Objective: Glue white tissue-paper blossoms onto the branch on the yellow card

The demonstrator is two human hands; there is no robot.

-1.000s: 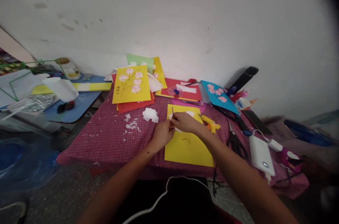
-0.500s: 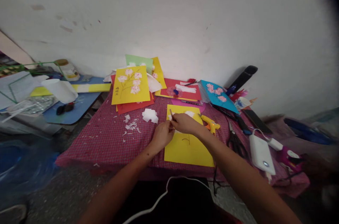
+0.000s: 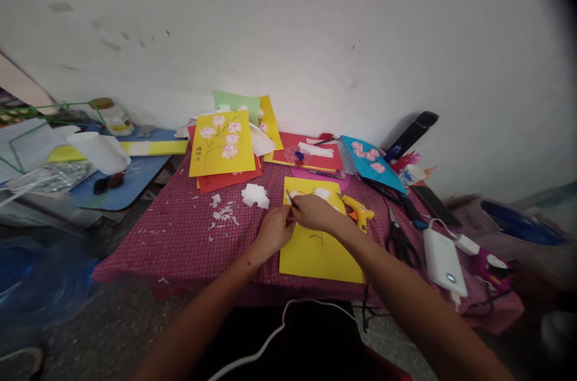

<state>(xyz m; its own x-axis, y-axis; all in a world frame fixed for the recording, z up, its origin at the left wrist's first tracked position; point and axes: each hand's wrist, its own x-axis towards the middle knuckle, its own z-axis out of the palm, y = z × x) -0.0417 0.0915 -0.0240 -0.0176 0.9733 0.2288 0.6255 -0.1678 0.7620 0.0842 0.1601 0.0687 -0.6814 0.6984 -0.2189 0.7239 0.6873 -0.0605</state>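
Both my hands meet over the upper left corner of a yellow card lying on the red checked tablecloth. My right hand pinches a thin stick-like tool that points up and left. My left hand is closed right beside it, fingertips against the tool's lower end; what it holds is too small to make out. White paper pieces lie on the card just beyond my right hand. A yellow glue gun rests just right of my right wrist.
White paper scraps lie left of my hands. Finished flower cards, yellow, red and blue, lean at the back by the wall. Scissors, a white power bank and cables sit on the right. A blue side table stands at left.
The tool in my right hand has tipped lower and further left. Both hands stay together over the card's corner, barely shifted.
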